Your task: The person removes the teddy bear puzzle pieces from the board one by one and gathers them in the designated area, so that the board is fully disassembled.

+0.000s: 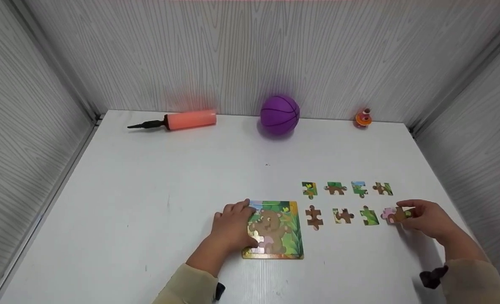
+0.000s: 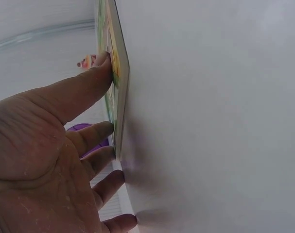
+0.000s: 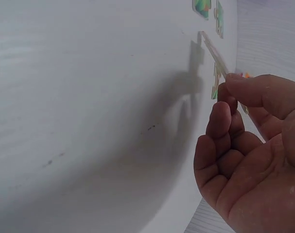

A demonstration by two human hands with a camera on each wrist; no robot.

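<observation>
A square bear jigsaw puzzle (image 1: 275, 236) lies in its frame on the white table. My left hand (image 1: 233, 228) rests on its left side, fingers spread. In the left wrist view, the thumb (image 2: 96, 73) touches the face of the puzzle board (image 2: 119, 68) and two fingertips sit at its edge. My right hand (image 1: 429, 219) pinches a pink and brown jigsaw piece (image 1: 395, 215) between thumb and fingers. The right wrist view shows that piece (image 3: 214, 52) nearly edge-on, tilted over the table with its shadow below.
Between the puzzle and my right hand several loose jigsaw pieces (image 1: 342, 215) lie in two rows. Along the back wall are an orange hand pump (image 1: 192, 120), a purple ball (image 1: 279, 115) and a small orange toy figure (image 1: 363, 119). Grey wood-grain walls border the table.
</observation>
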